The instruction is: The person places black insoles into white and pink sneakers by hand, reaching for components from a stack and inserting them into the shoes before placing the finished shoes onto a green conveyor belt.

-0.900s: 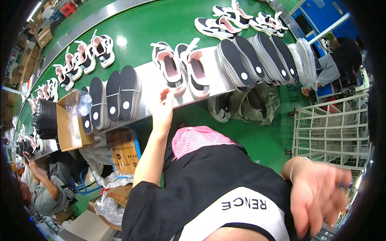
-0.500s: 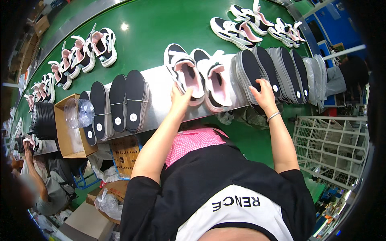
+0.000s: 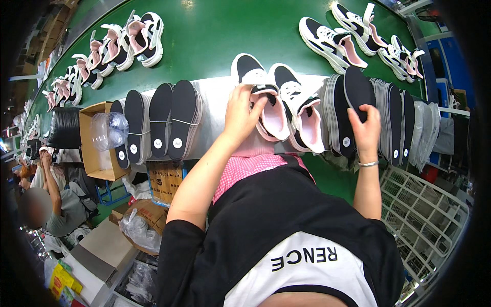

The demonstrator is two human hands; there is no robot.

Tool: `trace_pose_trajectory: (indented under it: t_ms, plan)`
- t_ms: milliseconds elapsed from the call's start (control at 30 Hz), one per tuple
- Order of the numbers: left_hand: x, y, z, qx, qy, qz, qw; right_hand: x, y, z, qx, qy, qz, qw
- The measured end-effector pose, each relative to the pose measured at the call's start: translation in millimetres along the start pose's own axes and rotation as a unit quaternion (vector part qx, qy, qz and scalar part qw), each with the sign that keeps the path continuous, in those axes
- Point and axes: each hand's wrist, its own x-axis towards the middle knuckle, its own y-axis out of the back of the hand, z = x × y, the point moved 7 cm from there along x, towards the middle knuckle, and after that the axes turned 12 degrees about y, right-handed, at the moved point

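Observation:
Two black, white and pink sneakers stand side by side on a pale metal shelf (image 3: 217, 110) before me. My left hand (image 3: 243, 113) grips the left sneaker (image 3: 273, 115) at its tongue and collar, thumb toward the opening. Beside it, the right sneaker (image 3: 303, 115) is untouched, its pink lining showing. My right hand (image 3: 366, 130) pinches the near end of a black insole (image 3: 359, 88), which stands out from the stacks around it. A stack of insoles (image 3: 335, 115) with a round white sticker lies just left of that hand.
More insole stacks (image 3: 391, 120) and clear plastic bags (image 3: 424, 128) lie to the right. Banded insoles (image 3: 185, 115) and a cardboard box (image 3: 99, 171) with a plastic tub are on the left. Sneaker rows stand on the green table (image 3: 230, 30). A white wire rack (image 3: 417, 210) stands low right; another person (image 3: 66, 204) sits far left.
My left hand has gone from the sneaker's side to its tongue. My right hand has taken hold of a black insole and drawn it out from its stack. The view has shifted slightly.

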Motion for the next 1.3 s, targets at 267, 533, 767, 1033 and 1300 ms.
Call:
trace_pose_trajectory:
  t_ms: [267,533,767,1033,1300]
  plan:
    - [44.9,-22.4,-17.0,-0.158,0.099,-0.063,0.980,-2.7,-7.2,-160.0,-0.036,0.349,-0.308,0.885]
    - [56.7,-20.9,-10.8,-0.052,0.102,-0.069,0.991,5.2,-132.9,-180.7,-0.094,0.184,-0.367,0.907]
    - [59.8,-21.8,-12.8,-0.051,0.109,-0.070,0.990,-13.5,-79.5,-182.5,-0.197,0.145,-0.388,0.888]
    - [36.6,-44.3,-22.5,-0.143,0.050,-0.128,0.980,-16.9,-73.4,-201.8,-0.200,0.238,-0.348,0.884]
    - [42.7,-36.0,-21.5,-0.153,0.076,-0.141,0.975,1.0,-146.3,-169.9,-0.112,0.235,-0.352,0.899]
